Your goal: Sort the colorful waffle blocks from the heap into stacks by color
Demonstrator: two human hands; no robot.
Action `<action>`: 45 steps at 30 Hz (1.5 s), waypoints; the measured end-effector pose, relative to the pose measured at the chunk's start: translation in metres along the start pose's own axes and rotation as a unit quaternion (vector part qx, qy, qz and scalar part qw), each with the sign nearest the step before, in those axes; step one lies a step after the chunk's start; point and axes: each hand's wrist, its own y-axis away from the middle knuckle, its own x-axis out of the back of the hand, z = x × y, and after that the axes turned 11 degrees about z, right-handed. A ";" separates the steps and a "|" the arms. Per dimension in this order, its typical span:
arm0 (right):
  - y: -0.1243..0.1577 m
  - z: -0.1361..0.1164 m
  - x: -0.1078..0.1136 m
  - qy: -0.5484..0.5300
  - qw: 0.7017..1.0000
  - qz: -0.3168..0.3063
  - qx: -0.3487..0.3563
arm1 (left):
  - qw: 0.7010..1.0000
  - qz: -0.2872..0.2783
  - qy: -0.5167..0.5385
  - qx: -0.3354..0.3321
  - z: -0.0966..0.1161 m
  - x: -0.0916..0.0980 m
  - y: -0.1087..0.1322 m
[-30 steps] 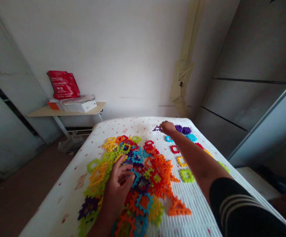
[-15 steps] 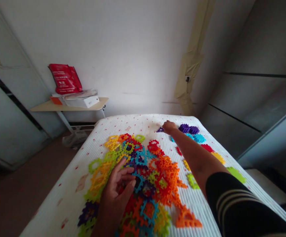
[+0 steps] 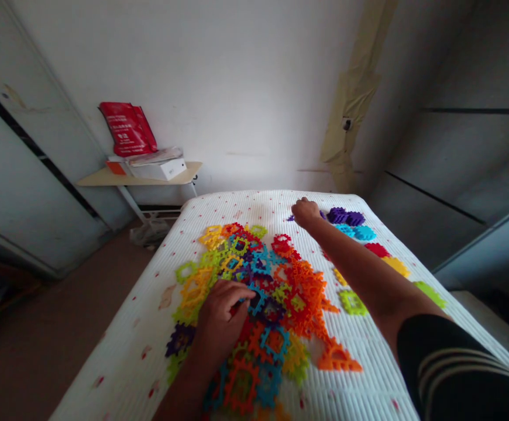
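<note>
My left hand (image 3: 224,313) reaches into a heap of colourful plastic building pieces with toothed edges. Its fingers are curled and bent toward the thumb, with the tips at the near edge of a blue square piece (image 3: 260,305); what they pinch, if anything, is hidden. Farther out, my right hand (image 3: 306,211) is closed low over the bed, knuckles up. A small purple toothed piece (image 3: 290,218) pokes out at its left side, mostly covered by the fingers. Beyond its wrist lies a stack of purple pieces (image 3: 337,215).
Blue (image 3: 364,233), red (image 3: 376,250), yellow (image 3: 396,266) and green stacks (image 3: 430,293) line the bed's right side. A lone green square (image 3: 353,302) and an orange triangle (image 3: 339,358) lie near the heap. A side table (image 3: 100,177) carries boxes and a red bag (image 3: 128,130).
My left hand has turned over and curled its fingers, which were spread before. My right hand has shifted slightly left over the purple piece. The whole view has swung a little.
</note>
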 end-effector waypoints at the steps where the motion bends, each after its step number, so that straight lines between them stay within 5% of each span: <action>1: 0.010 -0.003 0.005 0.000 1.000 0.018 -0.001 | 0.999 -0.034 -0.013 -0.035 0.004 -0.002 0.001; 6: 0.074 -0.013 0.026 -0.026 0.993 0.111 0.013 | 0.979 -0.138 -0.116 -0.100 0.024 -0.016 0.010; 11: 0.131 -0.013 0.039 -0.100 0.977 0.184 0.031 | 0.962 -0.142 -0.211 -0.101 0.031 -0.029 0.019; 17: 0.169 -0.015 0.041 -0.146 0.964 0.217 0.038 | 0.967 -0.117 -0.207 -0.090 0.033 -0.033 0.021; 21: 0.179 -0.020 0.037 -0.203 0.958 0.193 0.062 | 0.987 -0.067 -0.123 -0.074 0.025 -0.029 0.016; 24: 0.181 -0.023 0.035 -0.254 0.947 0.183 0.068 | 1.000 0.008 0.005 0.026 0.016 -0.026 0.012; 28: 0.180 -0.031 0.033 -0.315 0.926 0.188 0.085 | 0.954 0.078 0.164 0.239 0.009 -0.021 0.009; 31: 0.181 -0.041 0.032 -0.346 0.912 0.199 0.098 | 0.909 0.099 0.245 0.323 0.008 -0.020 0.008; 45: 0.190 -0.085 0.022 -0.397 0.869 0.262 0.136 | 0.904 0.116 0.303 0.277 0.013 -0.020 0.007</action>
